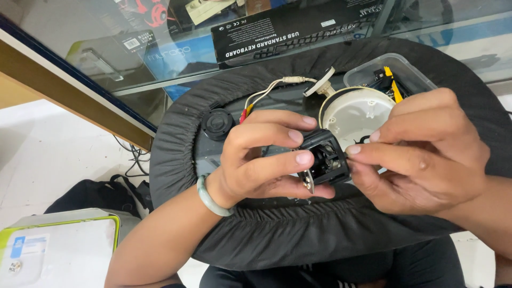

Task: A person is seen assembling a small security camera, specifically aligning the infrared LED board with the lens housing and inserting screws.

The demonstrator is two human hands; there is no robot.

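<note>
Your left hand (256, 160) clasps the small black plastic camera module (325, 160) — open end facing right — while your right hand (421, 154) pinches at that opening, fingertips touching it.

camera module (325, 160) black | dome base (358, 114) white | bangle (209, 197) pale green | wires (246, 111) red, possibly yellow | cover (320, 234) black

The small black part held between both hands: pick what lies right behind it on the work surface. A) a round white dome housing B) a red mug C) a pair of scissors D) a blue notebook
A: behind the small black part, gripped by the left hand and right hand, sits a round white dome housing.
</note>
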